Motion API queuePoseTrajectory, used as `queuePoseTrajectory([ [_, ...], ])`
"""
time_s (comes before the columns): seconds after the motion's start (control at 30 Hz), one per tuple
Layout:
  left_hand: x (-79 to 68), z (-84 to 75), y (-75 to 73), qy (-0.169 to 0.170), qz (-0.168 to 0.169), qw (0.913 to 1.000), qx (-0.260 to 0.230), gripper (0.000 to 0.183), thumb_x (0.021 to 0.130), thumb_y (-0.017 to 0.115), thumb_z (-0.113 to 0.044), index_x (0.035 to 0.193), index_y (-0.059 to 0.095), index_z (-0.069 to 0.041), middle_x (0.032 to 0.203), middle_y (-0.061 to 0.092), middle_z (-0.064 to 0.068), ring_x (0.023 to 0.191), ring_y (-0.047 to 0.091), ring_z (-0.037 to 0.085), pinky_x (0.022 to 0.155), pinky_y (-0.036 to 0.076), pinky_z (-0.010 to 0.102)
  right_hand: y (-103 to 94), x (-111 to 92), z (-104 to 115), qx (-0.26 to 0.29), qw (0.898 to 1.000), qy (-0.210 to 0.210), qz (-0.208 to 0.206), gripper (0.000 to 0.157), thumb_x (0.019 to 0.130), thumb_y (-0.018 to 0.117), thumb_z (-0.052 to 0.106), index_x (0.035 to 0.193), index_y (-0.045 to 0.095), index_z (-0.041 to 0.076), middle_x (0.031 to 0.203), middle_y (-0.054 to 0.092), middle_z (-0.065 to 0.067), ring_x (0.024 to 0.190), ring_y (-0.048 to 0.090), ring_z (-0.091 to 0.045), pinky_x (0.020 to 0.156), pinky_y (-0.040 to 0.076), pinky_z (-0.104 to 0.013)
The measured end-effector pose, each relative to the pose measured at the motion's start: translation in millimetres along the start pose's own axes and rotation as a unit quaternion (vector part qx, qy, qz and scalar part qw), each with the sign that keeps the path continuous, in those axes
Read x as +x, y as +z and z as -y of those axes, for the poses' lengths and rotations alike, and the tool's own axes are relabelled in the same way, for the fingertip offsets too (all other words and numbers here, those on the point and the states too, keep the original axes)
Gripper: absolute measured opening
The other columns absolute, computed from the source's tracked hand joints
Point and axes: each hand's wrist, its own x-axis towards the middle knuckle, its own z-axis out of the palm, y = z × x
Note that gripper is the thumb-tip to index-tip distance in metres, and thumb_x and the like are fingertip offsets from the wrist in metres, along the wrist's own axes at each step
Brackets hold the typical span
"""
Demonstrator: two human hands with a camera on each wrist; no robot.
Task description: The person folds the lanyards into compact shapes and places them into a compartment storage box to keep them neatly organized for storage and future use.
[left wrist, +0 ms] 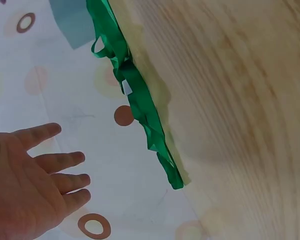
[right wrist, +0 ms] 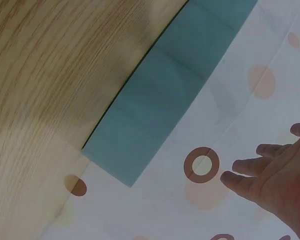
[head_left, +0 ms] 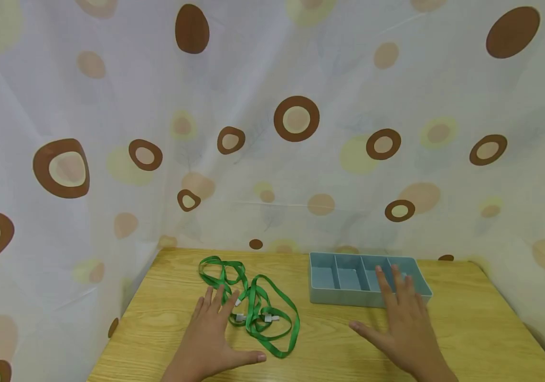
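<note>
Green lanyards (head_left: 296, 323) with white plastic clips (head_left: 270, 318) lie in loose loops on the left half of the wooden table. My left hand (head_left: 210, 334) hovers with spread, straight fingers over their near left side, holding nothing; in the left wrist view the same green straps (left wrist: 142, 107) lie well apart from the fingers. To the right stands a blue-grey tray (head_left: 344, 297) with several compartments in a row. Fingers spread, my right hand (head_left: 406, 329) is raised in front of it and covers part of its right compartments in the head view. That hand also holds nothing.
The light wooden table (head_left: 339, 350) ends at the back against a white curtain (head_left: 262, 63) printed with brown, peach and yellow spots. The curtain also hangs along the left and right sides.
</note>
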Motion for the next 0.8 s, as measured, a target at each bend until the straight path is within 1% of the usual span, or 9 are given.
queuePoseTrajectory([
  [0.07, 0.0, -0.3, 0.9, 0.007, -0.006, 1.0000, 0.000, 0.131, 0.066, 0.068, -0.097, 0.166, 0.038, -0.018, 0.169, 0.034, 0.027, 0.159, 0.020, 0.056, 0.127, 0.019, 0.073, 2.7, 0.3, 1.7, -0.001, 1.000, -0.001, 0.002, 0.123, 0.085, 0.077, 0.071, 0.173, 0.002, 0.028, 0.177, 0.009, -0.023, 0.155, 0.017, -0.065, 0.106, 0.027, -0.090],
  [0.17, 0.1, -1.2, 2.4, 0.016, -0.017, 0.9997, 0.005, 0.129, 0.068, 0.069, -0.095, 0.165, 0.040, -0.015, 0.164, 0.043, 0.026, 0.158, 0.026, 0.055, 0.126, 0.023, 0.073, 7.0, 0.8, 4.3, 0.000, 1.000, -0.007, -0.006, 0.121, 0.086, 0.077, 0.071, 0.173, 0.006, 0.025, 0.172, 0.026, -0.028, 0.149, 0.032, -0.064, 0.103, 0.034, -0.088],
  [0.23, 0.3, -1.5, 3.6, 0.020, -0.023, 0.9995, 0.003, 0.126, 0.069, 0.070, -0.094, 0.163, 0.043, -0.013, 0.161, 0.049, 0.023, 0.156, 0.031, 0.054, 0.125, 0.026, 0.072, 10.6, 0.5, 6.1, 0.000, 1.000, -0.012, -0.012, 0.119, 0.087, 0.076, 0.070, 0.173, 0.009, 0.023, 0.169, 0.034, -0.027, 0.145, 0.040, -0.061, 0.101, 0.039, -0.085],
  [0.33, 0.8, -1.4, 5.9, 0.024, -0.029, 0.9993, -0.006, 0.120, 0.071, 0.071, -0.092, 0.155, 0.053, -0.009, 0.152, 0.059, 0.020, 0.150, 0.043, 0.052, 0.123, 0.033, 0.070, 15.1, -0.2, 9.9, 0.008, 0.999, -0.021, -0.023, 0.114, 0.088, 0.077, 0.069, 0.172, 0.017, 0.020, 0.164, 0.043, -0.024, 0.139, 0.050, -0.057, 0.099, 0.045, -0.080],
  [0.47, 1.7, -1.6, 7.8, 0.034, -0.034, 0.9988, -0.012, 0.109, 0.074, 0.076, -0.085, 0.145, 0.062, -0.004, 0.141, 0.066, 0.020, 0.138, 0.056, 0.049, 0.116, 0.043, 0.067, 19.0, 0.5, 16.7, 0.013, 0.999, -0.026, -0.029, 0.107, 0.089, 0.076, 0.068, 0.170, 0.026, 0.019, 0.158, 0.051, -0.021, 0.129, 0.057, -0.054, 0.096, 0.047, -0.077],
  [0.57, 2.5, -2.1, 9.9, 0.042, -0.043, 0.9982, -0.003, 0.100, 0.076, 0.080, -0.078, 0.141, 0.065, -0.004, 0.138, 0.068, 0.019, 0.134, 0.060, 0.046, 0.114, 0.047, 0.064, 21.0, 2.2, 21.5, 0.014, 0.999, -0.026, -0.031, 0.104, 0.089, 0.075, 0.068, 0.169, 0.030, 0.019, 0.151, 0.057, -0.022, 0.123, 0.060, -0.052, 0.094, 0.047, -0.076],
  [0.67, 3.6, -2.6, 12.8, 0.054, -0.060, 0.9967, 0.006, 0.086, 0.079, 0.085, -0.068, 0.137, 0.068, -0.005, 0.132, 0.070, 0.013, 0.130, 0.063, 0.039, 0.112, 0.050, 0.060, 22.4, 4.0, 25.4, 0.015, 0.999, -0.027, -0.031, 0.100, 0.089, 0.076, 0.068, 0.167, 0.035, 0.020, 0.144, 0.061, -0.022, 0.121, 0.061, -0.050, 0.093, 0.048, -0.076],
  [0.8, 5.8, -3.6, 17.0, 0.073, -0.079, 0.9941, 0.015, 0.070, 0.083, 0.089, -0.055, 0.130, 0.072, -0.006, 0.124, 0.073, 0.006, 0.122, 0.066, 0.030, 0.106, 0.055, 0.054, 24.7, 5.3, 29.6, 0.008, 0.999, -0.031, -0.032, 0.094, 0.089, 0.076, 0.066, 0.164, 0.043, 0.019, 0.138, 0.064, -0.018, 0.118, 0.062, -0.047, 0.091, 0.049, -0.074],
])
